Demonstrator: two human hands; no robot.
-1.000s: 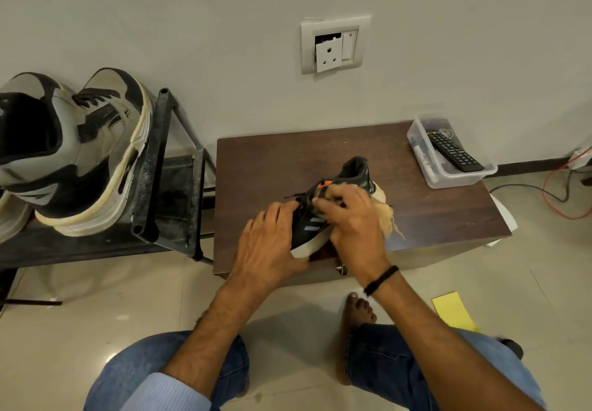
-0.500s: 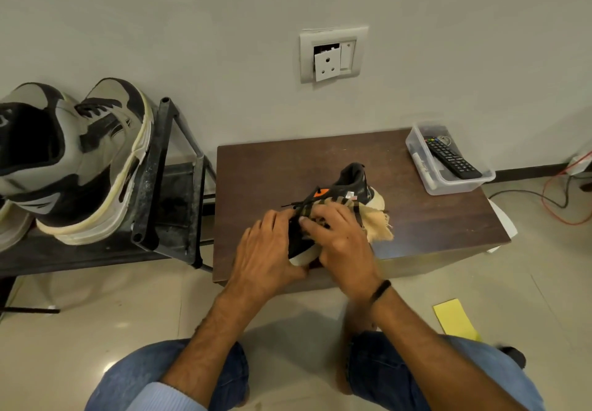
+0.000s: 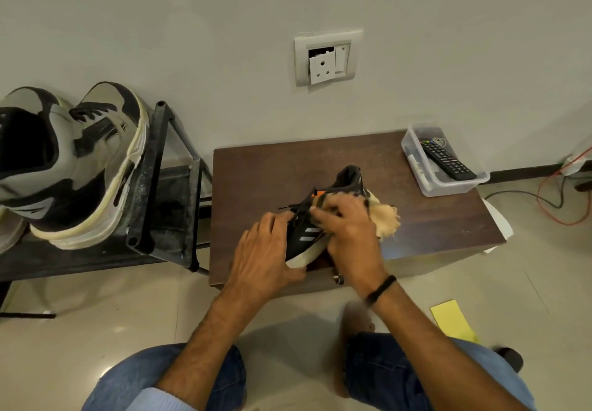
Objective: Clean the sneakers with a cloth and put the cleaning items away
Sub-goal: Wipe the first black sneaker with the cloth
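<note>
Small black knit sneaker with three grey side stripes, an orange tab and a white sole (image 3: 307, 234) sits on the near part of the dark brown wooden low table (image 3: 432, 218), toe pointing near-left, heel raised toward the far side.

Left hand (image 3: 266, 257): fingers curled over the toe and laces, thumb under the white sole at the near edge. Closed grip on the shoe, holding it steady.

Right hand (image 3: 349, 234): wrapped over the mid-upper with a frayed beige cloth (image 3: 386, 218) bunched under the palm; fingers closed on the cloth, pressing it against the sneaker's side. The cloth's loose end sticks out to the right of the hand, over the tabletop. Fingertips are motion-blurred. Thin black wristband (image 3: 380, 289) on that wrist.

Far-right corner of the table: clear rectangular plastic tub (image 3: 448, 183) with a black TV remote (image 3: 447, 159) lying diagonally in it.

Left of the table: black metal shoe rack (image 3: 160, 186), dusty, carrying a pair of large grey-and-black high-top sneakers with cream soles (image 3: 73, 167), toes pointing up toward the wall.

On the wall above the table: white socket plate (image 3: 328, 57), insert sitting crooked.

Beige tiled floor (image 3: 96, 314): yellow flat rectangular sheet (image 3: 451, 321) near right, red and black cables (image 3: 551, 199) far right. Person seated, blue jeans (image 3: 384, 372), one bare foot (image 3: 355, 324) between the knees.
</note>
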